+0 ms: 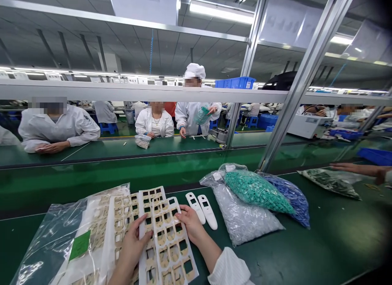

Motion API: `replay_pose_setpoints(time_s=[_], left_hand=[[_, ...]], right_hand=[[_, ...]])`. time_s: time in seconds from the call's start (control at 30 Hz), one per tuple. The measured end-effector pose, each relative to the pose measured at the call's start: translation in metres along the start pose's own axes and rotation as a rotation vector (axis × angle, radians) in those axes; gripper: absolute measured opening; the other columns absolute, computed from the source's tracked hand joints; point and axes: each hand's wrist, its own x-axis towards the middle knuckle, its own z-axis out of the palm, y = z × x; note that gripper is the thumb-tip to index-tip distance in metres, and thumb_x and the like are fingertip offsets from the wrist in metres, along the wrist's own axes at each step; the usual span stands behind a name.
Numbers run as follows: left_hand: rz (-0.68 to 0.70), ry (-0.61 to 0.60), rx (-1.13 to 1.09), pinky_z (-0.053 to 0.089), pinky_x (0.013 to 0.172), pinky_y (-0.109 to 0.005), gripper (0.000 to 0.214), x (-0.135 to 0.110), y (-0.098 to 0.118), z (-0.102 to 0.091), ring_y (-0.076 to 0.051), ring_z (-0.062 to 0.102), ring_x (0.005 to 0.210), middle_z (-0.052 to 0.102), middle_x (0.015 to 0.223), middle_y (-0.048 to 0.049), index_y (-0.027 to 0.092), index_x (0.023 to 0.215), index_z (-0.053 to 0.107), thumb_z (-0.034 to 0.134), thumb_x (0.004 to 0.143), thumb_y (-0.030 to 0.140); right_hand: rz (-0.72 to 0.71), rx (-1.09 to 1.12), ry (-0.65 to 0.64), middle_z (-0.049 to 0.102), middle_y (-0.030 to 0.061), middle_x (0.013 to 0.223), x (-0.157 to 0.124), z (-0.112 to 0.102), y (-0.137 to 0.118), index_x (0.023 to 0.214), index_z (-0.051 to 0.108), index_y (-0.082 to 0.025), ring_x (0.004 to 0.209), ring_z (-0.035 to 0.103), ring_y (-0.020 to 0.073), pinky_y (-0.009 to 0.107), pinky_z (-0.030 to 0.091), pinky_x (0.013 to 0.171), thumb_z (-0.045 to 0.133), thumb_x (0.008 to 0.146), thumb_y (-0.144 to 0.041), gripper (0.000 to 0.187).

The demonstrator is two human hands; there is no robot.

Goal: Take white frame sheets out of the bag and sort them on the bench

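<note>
My left hand (132,245) rests on a white sticker sheet (171,244) with rows of tan cut-out labels, thumb out over the sheet's left edge and fingers curled under. My right hand (190,224) presses its fingers together on the sheet's upper right part, pinching at a label. More such sheets (122,211) lie underneath, partly in a clear plastic bag (52,244). Two white remote-shaped housings (202,209) lie just right of my right hand.
Bags of clear (245,219), teal (255,191) and blue (290,197) small parts lie to the right on the green bench (337,244). Another person's hand (358,169) reaches in at far right beside a dark bag (332,181). Workers in white coats sit beyond the conveyor (92,174).
</note>
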Motion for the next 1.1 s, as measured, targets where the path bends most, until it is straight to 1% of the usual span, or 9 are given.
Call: replay_pose_setpoints(time_s=[0.1, 0.2, 0.27, 0.37, 0.47, 0.57, 0.9, 1.0, 1.1], left_hand=[[-0.036, -0.061, -0.062, 0.042, 0.105, -0.043, 0.065, 0.003, -0.006, 0.001, -0.031, 0.052, 0.121, 0.048, 0.135, -0.0160, 0.013, 0.124, 0.051, 0.067, 0.067, 0.041], [-0.044, -0.063, -0.036, 0.039, 0.107, -0.043, 0.066, 0.005, -0.010, 0.001, -0.031, 0.050, 0.123, 0.048, 0.136, -0.0149, 0.014, 0.122, 0.053, 0.068, 0.064, 0.043], [-0.037, -0.048, -0.009, 0.039, 0.107, -0.043, 0.066, 0.006, -0.013, 0.002, -0.031, 0.050, 0.123, 0.049, 0.136, -0.0144, 0.015, 0.122, 0.054, 0.066, 0.064, 0.043], [-0.030, -0.040, -0.027, 0.039, 0.107, -0.044, 0.066, 0.008, -0.020, 0.003, -0.031, 0.051, 0.121, 0.051, 0.134, -0.0140, 0.015, 0.123, 0.053, 0.065, 0.063, 0.042], [-0.020, -0.047, -0.021, 0.038, 0.108, -0.045, 0.064, 0.011, -0.027, 0.004, -0.031, 0.050, 0.123, 0.051, 0.134, -0.0125, 0.016, 0.122, 0.054, 0.065, 0.064, 0.039], [0.024, -0.021, 0.003, 0.038, 0.107, -0.046, 0.060, 0.012, -0.032, 0.005, -0.031, 0.052, 0.121, 0.054, 0.132, -0.0119, 0.016, 0.121, 0.056, 0.063, 0.065, 0.037], [0.082, 0.050, 0.061, 0.041, 0.105, -0.047, 0.053, 0.007, -0.031, 0.007, -0.032, 0.052, 0.122, 0.057, 0.128, -0.0101, 0.018, 0.117, 0.061, 0.062, 0.065, 0.027], [0.089, 0.059, 0.059, 0.040, 0.105, -0.046, 0.053, 0.007, -0.030, 0.008, -0.031, 0.052, 0.122, 0.059, 0.127, -0.0099, 0.018, 0.116, 0.061, 0.061, 0.064, 0.025], [0.094, 0.051, 0.058, 0.041, 0.104, -0.046, 0.052, 0.007, -0.028, 0.008, -0.031, 0.054, 0.119, 0.060, 0.124, -0.0100, 0.018, 0.115, 0.062, 0.062, 0.064, 0.025]], right_hand=[[-0.090, -0.365, 0.096, 0.067, 0.0137, 0.088, -0.011, 0.001, -0.012, 0.107, 0.059, -0.012, 0.082, 0.064, 0.0272, 0.043, 0.051, 0.078, 0.059, 0.073, -0.030, 0.038], [-0.223, -0.734, 0.245, 0.057, 0.0154, 0.122, -0.020, -0.015, -0.040, 0.120, 0.057, -0.014, 0.119, 0.050, 0.0291, 0.043, 0.037, 0.104, 0.057, 0.077, -0.023, 0.044], [-0.255, -0.966, 0.377, 0.045, 0.0184, 0.137, -0.017, -0.040, -0.062, 0.130, 0.050, -0.010, 0.135, 0.030, 0.0319, 0.045, 0.019, 0.115, 0.057, 0.079, -0.023, 0.053], [-0.173, -1.264, 0.606, 0.017, 0.0299, 0.150, 0.002, -0.093, -0.087, 0.141, 0.032, 0.001, 0.141, -0.002, 0.0442, 0.058, -0.003, 0.112, 0.066, 0.074, -0.026, 0.080], [-0.021, -1.485, 0.700, 0.020, 0.0390, 0.144, 0.023, -0.138, -0.093, 0.136, 0.036, 0.007, 0.136, 0.006, 0.0545, 0.064, -0.007, 0.106, 0.079, 0.061, -0.030, 0.094], [0.080, -1.644, 0.673, 0.033, 0.0421, 0.136, 0.036, -0.157, -0.087, 0.129, 0.048, 0.006, 0.129, 0.022, 0.0586, 0.067, 0.000, 0.102, 0.081, 0.059, -0.040, 0.089], [0.216, -1.826, 0.504, 0.040, 0.0456, 0.127, 0.034, -0.144, -0.103, 0.117, 0.055, 0.012, 0.120, 0.040, 0.0569, 0.069, 0.017, 0.095, 0.069, 0.075, -0.036, 0.066], [0.247, -1.794, 0.426, 0.052, 0.0333, 0.124, 0.033, -0.121, -0.123, 0.115, 0.059, 0.003, 0.117, 0.050, 0.0430, 0.064, 0.027, 0.099, 0.066, 0.079, -0.030, 0.050], [0.206, -1.692, 0.249, 0.065, 0.0137, 0.109, 0.038, -0.066, -0.150, 0.108, 0.062, -0.010, 0.105, 0.061, 0.0261, 0.049, 0.047, 0.091, 0.064, 0.082, -0.031, 0.034]])
